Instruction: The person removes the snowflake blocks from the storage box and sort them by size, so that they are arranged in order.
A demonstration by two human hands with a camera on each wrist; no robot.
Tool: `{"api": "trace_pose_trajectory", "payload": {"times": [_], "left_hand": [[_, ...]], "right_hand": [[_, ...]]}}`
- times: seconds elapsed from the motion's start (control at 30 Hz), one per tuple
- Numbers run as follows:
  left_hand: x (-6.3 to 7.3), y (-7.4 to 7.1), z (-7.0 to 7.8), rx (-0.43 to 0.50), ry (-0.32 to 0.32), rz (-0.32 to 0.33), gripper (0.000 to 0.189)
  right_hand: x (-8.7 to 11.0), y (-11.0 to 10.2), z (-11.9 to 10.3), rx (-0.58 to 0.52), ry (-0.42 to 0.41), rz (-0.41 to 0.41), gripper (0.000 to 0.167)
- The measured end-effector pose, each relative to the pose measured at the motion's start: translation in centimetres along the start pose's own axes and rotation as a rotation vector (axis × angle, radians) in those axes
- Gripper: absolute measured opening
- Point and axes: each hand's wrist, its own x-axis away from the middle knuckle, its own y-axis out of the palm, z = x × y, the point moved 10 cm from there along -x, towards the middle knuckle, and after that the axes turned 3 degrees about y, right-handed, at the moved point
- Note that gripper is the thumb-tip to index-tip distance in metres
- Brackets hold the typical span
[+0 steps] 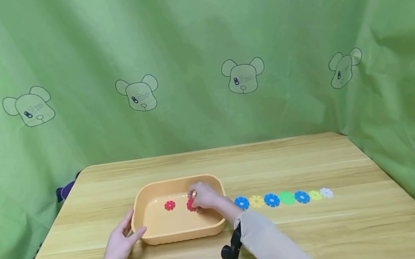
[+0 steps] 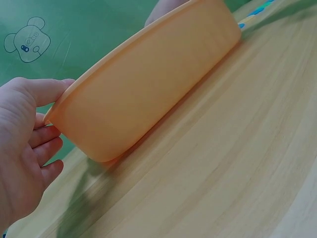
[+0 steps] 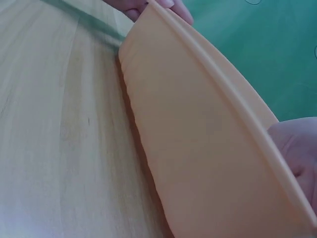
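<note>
A shallow orange plastic basin (image 1: 168, 238) stands on the table. My left hand (image 1: 121, 244) holds its left end, the thumb over the rim and the fingers along the outside wall, as the left wrist view also shows. Inside the basin, my right hand (image 1: 205, 196) reaches down and pinches a red snowflake-shaped plastic piece (image 1: 190, 205), partly hidden by the fingertips. A second red snowflake piece (image 1: 169, 205) lies on the basin floor to the left of it. In the right wrist view the basin wall hides most of my right hand (image 3: 299, 153).
Right of the basin, several snowflake pieces lie in a row: a blue one (image 1: 242, 203) nearest, then yellow, blue, green (image 1: 286, 198), blue, yellow-green and white (image 1: 326, 192). A green curtain (image 1: 197, 117) hangs behind the wooden table (image 1: 355, 233).
</note>
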Motion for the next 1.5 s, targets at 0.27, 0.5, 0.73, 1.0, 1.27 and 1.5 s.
{"api": "trace_pose_trajectory", "payload": {"times": [0.27, 0.5, 0.73, 1.0, 1.27, 1.5], "left_hand": [[0.0, 0.1, 0.1, 0.000, -0.002, 0.003, 0.074], [0.0, 0.0, 0.1, 0.000, -0.003, 0.004, 0.074], [0.1, 0.0, 0.0, 0.004, -0.001, 0.000, 0.074], [0.0, 0.1, 0.1, 0.006, -0.004, -0.001, 0.075], [0.0, 0.2, 0.2, 0.008, 0.005, -0.003, 0.073], [0.0, 0.0, 0.1, 0.005, -0.005, 0.004, 0.073]], "right_hand": [[0.7, -1.4, -1.3, -0.041, -0.047, -0.012, 0.015], [2.0, -3.5, -2.5, -0.144, -0.062, -0.020, 0.015], [3.2, -5.8, -1.8, -0.222, -0.025, 0.013, 0.021], [5.2, -8.7, -0.4, -0.285, -0.005, 0.050, 0.022], [7.0, -12.0, 4.3, -0.318, 0.052, 0.107, 0.025], [9.1, -15.1, 8.3, -0.437, 0.105, 0.147, 0.029]]}}
